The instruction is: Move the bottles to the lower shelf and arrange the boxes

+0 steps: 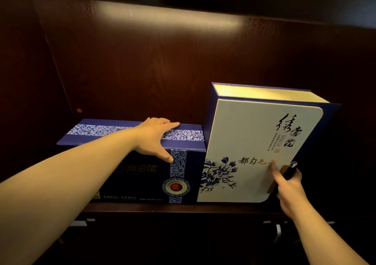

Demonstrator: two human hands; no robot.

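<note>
Two boxes touching on shelf [183,206]. L hand [152,140] flat, unclenched on blue box [142,173]; R hand [289,189] grasps white box [254,142] edge — tall, tilted, may tip fwd.

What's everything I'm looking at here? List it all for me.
Blue box: one, dark blue with a patterned band, lying low on the shelf, left.
White box: one, white front with blue flowers, blue spine, standing tilted, right of the blue box.
Shelf: one, dark wood, under both boxes.
Back panel: one, dark reddish wood, behind the boxes.
Left hand: one, resting open on top of the blue box.
Right hand: one, at the white box's clasp edge, fingertip on its front.
</note>
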